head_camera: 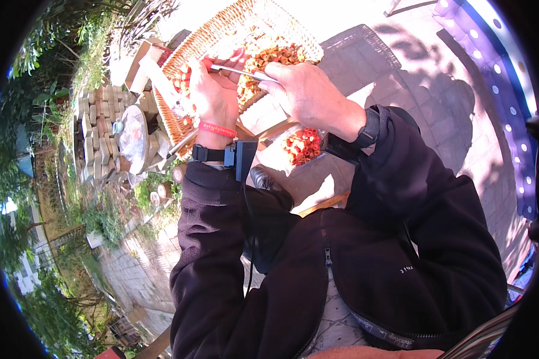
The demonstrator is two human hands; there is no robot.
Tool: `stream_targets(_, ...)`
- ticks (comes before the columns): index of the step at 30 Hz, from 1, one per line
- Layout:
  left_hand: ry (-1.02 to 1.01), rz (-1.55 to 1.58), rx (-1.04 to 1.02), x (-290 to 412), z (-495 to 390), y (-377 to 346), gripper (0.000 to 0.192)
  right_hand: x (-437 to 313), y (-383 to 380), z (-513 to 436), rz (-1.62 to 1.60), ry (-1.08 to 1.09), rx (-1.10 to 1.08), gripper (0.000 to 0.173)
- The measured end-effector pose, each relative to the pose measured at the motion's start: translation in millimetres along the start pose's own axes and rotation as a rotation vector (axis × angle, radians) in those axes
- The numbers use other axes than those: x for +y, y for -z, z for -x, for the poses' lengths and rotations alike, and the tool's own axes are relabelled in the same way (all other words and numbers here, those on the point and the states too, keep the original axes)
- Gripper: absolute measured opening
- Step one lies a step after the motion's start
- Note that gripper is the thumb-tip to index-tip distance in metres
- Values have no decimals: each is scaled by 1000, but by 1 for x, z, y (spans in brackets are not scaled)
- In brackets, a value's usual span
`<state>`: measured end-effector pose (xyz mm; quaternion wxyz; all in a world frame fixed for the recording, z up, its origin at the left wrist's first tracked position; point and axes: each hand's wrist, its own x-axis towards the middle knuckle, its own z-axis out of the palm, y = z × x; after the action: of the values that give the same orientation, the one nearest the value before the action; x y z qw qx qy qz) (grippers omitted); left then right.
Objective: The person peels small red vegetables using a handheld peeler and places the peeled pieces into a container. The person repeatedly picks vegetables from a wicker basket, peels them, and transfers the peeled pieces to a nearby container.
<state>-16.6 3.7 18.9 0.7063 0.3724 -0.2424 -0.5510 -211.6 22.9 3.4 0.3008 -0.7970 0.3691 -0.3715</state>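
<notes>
My left hand point(215, 92) is raised over a wicker basket point(165, 119), palm turned up. Between its thumb and fingers it grips a small red fruit point(207, 64). In my right hand point(312, 94) is a slim metal tool point(242, 72), whose far end meets the fruit; glare and my fingers hide its exact tip. Orange-brown fruit pieces point(280, 58) fill part of the basket below, and some whole red fruits lie at its left side. Nearer to me, under my right wrist, hollowed red fruit pieces point(303, 146) sit in a container that looks like clear plastic.
Stacked paving bricks point(96, 134) stand to the left, beside a round tabletop point(140, 152) with clear plastic on it. A cardboard box point(141, 67) is left of the basket. Purple dotted fabric point(498, 85) borders the right side. My shoe point(264, 177) rests on the paving.
</notes>
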Motion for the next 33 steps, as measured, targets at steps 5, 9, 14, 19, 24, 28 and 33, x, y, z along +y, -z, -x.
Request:
stream_targets(5, 155, 329, -52, 17, -8, 12, 40, -3, 9, -5, -407, -135, -166, 37)
stream_targets(9, 265, 561, -30, 11, -10, 26, 39, -3, 15, -3, -558, -263, -274, 35)
stream_targets(14, -10, 125, 36, -4, -2, 41, 25, 11, 15, -6, -209, 276, -100, 38)
stream_targets(19, -9, -121, -160, -12, 15, 28, 17, 6, 14, -3, -207, 43, -68, 23)
stream_targets(24, -15, -222, -152, -15, 25, 10, 14, -5, 14, -4, -227, -45, -52, 24)
stream_targets(28, -26, -211, -142, -19, 27, 9, 14, -7, 14, -4, -194, -72, -51, 27)
stream_targets(33, -67, -188, -118, -22, 27, 14, 11, -8, 14, 2, -95, -68, -50, 21)
